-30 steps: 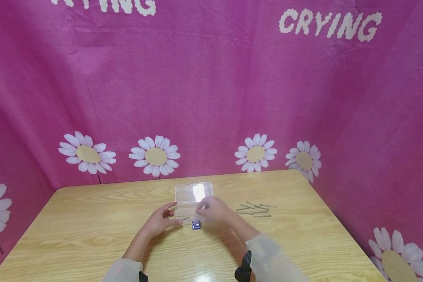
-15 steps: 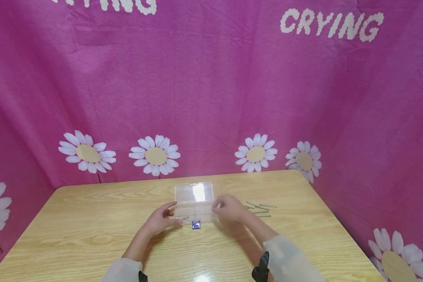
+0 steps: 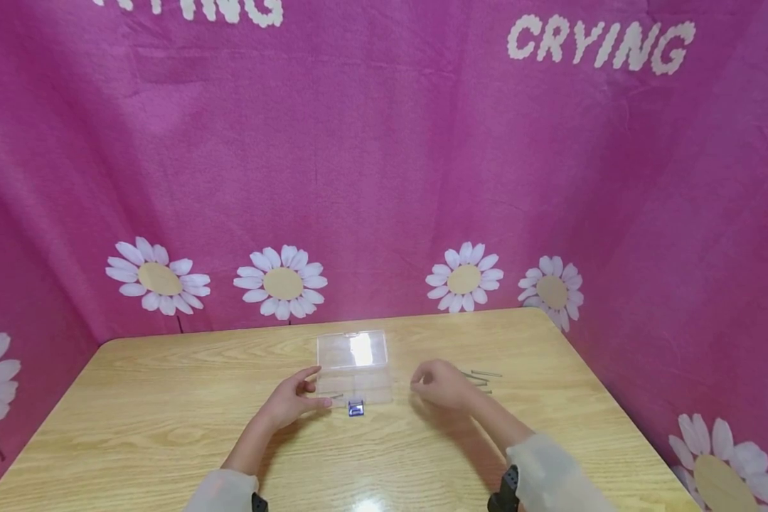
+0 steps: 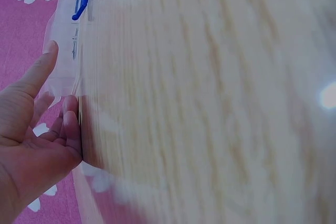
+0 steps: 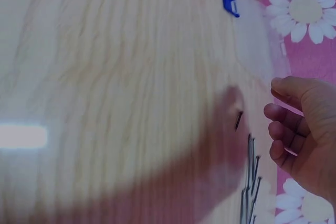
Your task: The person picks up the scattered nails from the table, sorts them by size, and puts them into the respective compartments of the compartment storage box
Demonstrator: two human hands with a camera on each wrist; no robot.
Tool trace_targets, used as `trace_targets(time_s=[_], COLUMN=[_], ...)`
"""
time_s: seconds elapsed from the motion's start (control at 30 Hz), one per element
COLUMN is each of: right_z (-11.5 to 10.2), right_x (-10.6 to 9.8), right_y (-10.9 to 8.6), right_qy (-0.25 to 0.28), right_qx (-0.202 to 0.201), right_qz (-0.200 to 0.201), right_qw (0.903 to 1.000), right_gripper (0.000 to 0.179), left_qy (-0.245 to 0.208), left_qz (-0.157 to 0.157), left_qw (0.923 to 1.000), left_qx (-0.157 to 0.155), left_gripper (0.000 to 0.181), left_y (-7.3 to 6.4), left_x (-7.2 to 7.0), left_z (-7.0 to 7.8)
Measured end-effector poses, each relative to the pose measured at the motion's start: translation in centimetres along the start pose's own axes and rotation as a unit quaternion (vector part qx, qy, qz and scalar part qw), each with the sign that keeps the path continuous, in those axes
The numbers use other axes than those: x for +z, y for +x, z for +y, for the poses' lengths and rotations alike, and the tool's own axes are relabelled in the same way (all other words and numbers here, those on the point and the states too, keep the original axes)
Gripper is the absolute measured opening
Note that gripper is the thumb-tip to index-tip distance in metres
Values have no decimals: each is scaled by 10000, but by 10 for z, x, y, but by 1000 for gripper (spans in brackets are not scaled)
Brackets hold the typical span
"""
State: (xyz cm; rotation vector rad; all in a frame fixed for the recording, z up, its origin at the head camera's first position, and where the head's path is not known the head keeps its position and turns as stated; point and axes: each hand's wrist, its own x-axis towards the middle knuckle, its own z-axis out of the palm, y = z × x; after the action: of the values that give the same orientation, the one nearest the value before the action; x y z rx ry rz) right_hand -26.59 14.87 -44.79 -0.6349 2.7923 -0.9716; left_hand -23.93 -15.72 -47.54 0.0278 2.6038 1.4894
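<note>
A clear plastic box stands with its lid laid back toward the curtain. At its front is a blue latch. A small nail lies in the left compartment. My left hand grips the box's left end, thumb along the front and fingers at the back corner. Right of the box hovers my right hand, its fingers loosely bent and nothing seen between them. Several loose nails lie just beyond it, partly hidden by the hand. The right wrist view shows one short nail apart from the pile.
The wooden table ends at the back against a pink curtain with daisies and lettering. More curtain hangs on both sides. A black wrist camera sits at the right sleeve.
My right hand has moved right, from over the box to beside the loose nails, covering some of them. The left hand and the box have stayed in place.
</note>
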Motion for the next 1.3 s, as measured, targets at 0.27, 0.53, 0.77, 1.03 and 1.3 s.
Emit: trace_targets(time_s=[0.27, 0.53, 0.77, 1.03, 1.3], right_z=[11, 26, 34, 34, 30], right_x=[-5, -1, 4, 6, 7], right_y=[-17, -26, -27, -27, -27], right_qy=[-106, -53, -76, -175, -255], right_qx=[-91, 11, 94, 207, 349], right_qz=[-70, -44, 60, 104, 15], right_qw=[9999, 10000, 9999, 9996, 9991], right_gripper=[10, 8, 5, 5, 11], left_qy=[-61, -15, 37, 68, 96], left_qz=[-14, 5, 11, 2, 25], left_qw=[10000, 10000, 10000, 9999, 9999], left_qx=[1, -40, -67, -111, -65], left_gripper=[72, 72, 72, 71, 72], left_y=[-1, 0, -1, -1, -1], left_x=[-1, 1, 0, 1, 0], left_z=[1, -1, 0, 2, 1])
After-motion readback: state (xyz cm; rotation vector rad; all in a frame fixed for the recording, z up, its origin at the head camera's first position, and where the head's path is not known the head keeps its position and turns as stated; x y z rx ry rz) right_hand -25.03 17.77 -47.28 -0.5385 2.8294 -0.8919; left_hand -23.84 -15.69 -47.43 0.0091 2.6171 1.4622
